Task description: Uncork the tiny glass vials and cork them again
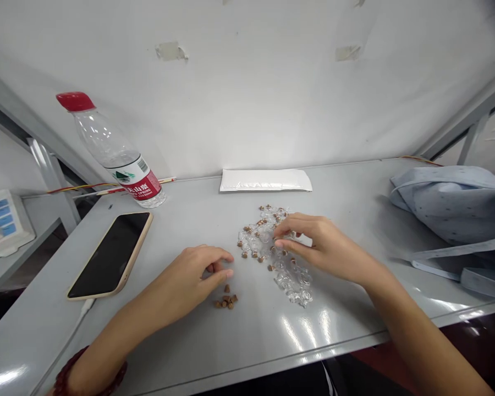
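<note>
A loose pile of small clear plastic pieces mixed with tiny brown plugs lies in the middle of the grey table. My right hand rests on this pile, its fingertips pinched together on a small piece among them. My left hand lies to the left, thumb and fingers curled closed around a small brown plug. Just below its fingertips sits a small separate heap of brown plugs.
A black phone with a cable lies at the left, and a red-capped water bottle leans behind it. A white packet lies by the back wall. A light-blue cloth bag fills the right side. A white device sits far left.
</note>
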The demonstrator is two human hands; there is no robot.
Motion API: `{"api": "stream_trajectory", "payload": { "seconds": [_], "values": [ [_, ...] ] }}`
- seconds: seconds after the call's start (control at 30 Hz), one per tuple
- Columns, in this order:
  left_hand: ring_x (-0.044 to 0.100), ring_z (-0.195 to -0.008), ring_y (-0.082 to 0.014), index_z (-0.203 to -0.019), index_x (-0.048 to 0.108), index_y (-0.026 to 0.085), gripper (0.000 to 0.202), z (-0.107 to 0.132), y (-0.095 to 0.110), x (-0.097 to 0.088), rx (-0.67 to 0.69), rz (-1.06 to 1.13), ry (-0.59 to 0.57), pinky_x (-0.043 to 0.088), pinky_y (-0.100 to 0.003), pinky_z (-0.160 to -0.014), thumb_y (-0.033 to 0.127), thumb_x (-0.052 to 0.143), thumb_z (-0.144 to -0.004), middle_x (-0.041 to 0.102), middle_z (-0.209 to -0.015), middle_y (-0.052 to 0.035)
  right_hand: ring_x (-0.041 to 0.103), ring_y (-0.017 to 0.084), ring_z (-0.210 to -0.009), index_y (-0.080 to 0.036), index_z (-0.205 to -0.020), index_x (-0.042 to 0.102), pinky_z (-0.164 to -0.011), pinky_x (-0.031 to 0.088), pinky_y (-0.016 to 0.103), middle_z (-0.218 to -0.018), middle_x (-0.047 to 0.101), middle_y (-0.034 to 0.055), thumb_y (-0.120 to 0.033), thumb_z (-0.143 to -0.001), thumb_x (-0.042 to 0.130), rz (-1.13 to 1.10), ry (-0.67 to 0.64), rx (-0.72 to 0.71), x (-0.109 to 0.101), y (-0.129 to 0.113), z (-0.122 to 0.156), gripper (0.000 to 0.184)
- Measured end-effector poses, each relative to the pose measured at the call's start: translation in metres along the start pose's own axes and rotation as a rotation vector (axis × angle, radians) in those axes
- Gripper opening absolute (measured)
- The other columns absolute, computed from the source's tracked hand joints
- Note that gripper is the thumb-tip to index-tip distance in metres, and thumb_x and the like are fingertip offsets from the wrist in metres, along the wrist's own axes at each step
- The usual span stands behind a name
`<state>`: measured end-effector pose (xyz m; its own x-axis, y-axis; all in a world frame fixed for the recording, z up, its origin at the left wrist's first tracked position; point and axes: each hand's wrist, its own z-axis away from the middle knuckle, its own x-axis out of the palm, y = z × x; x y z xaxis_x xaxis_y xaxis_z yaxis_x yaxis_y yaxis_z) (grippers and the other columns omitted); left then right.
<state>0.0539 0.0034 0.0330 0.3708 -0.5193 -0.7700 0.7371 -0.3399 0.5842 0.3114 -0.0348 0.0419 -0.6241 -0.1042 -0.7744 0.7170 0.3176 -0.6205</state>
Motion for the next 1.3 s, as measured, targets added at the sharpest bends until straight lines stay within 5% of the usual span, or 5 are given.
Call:
{"api": "stream_trajectory", "payload": {
  "seconds": [0.3,0.5,0.77,1.03,1.3],
  "values": [
    [0.055,-0.077,-0.0167,-0.086,0.065,0.024,0.016,0.006,0.008,0.011,0.078,-0.013,-0.129,0.041,-0.027,-0.068,0.028,0.049,-0.088,0.064,-0.084,0.0014,0.055,0.012,-0.066,-0.02,-0.078,0.066,-0.062,0.041,0.026,-0.073,0.064,-0.0009,-0.034,-0.083,0.061,0.03,-0.248,0.166,-0.024,0.013,0.01,0.015],
    [0.055,-0.075,-0.015,-0.078,0.062,0.021,0.015,0.004,0.01,0.016,0.109,-0.04,-0.1,0.041,-0.026,-0.068,0.017,0.048,-0.084,0.062,-0.084,0.0013,0.054,0.013,-0.066,-0.021,-0.089,0.065,-0.062,0.041,0.026,-0.074,0.063,-0.0008,-0.032,-0.078,0.065,0.002,-0.357,0.201,-0.025,0.014,0.014,0.016],
    [0.053,-0.062,-0.0123,-0.076,0.06,0.021,0.016,0.002,0.01,0.014,0.076,0.06,-0.081,0.04,-0.023,-0.058,0.023,0.048,-0.086,0.063,-0.076,0.0026,0.054,0.013,-0.064,-0.019,-0.08,0.062,-0.059,0.039,0.026,-0.073,0.064,-0.0002,-0.031,-0.074,0.066,0.039,-0.474,0.333,-0.023,0.007,0.012,0.014],
    [0.056,-0.074,-0.0162,-0.092,0.062,0.024,0.014,0.005,0.008,0.012,0.006,0.054,-0.053,0.044,-0.026,-0.064,0.034,0.057,-0.083,0.063,-0.087,0.0001,0.05,0.013,-0.058,-0.019,-0.073,0.061,-0.056,0.035,0.026,-0.067,0.061,0.0009,-0.024,-0.08,0.055,0.143,-0.392,0.249,-0.012,0.012,0.012,0.011],
    [0.054,-0.064,-0.0132,-0.076,0.058,0.021,0.015,0.003,0.013,0.014,0.028,0.027,-0.078,0.042,-0.024,-0.058,0.024,0.046,-0.085,0.062,-0.078,0.001,0.053,0.013,-0.06,-0.019,-0.073,0.064,-0.059,0.038,0.027,-0.068,0.063,0.0013,-0.021,-0.084,0.053,0.058,-0.243,0.113,-0.012,0.015,0.012,0.015]
  ]
}}
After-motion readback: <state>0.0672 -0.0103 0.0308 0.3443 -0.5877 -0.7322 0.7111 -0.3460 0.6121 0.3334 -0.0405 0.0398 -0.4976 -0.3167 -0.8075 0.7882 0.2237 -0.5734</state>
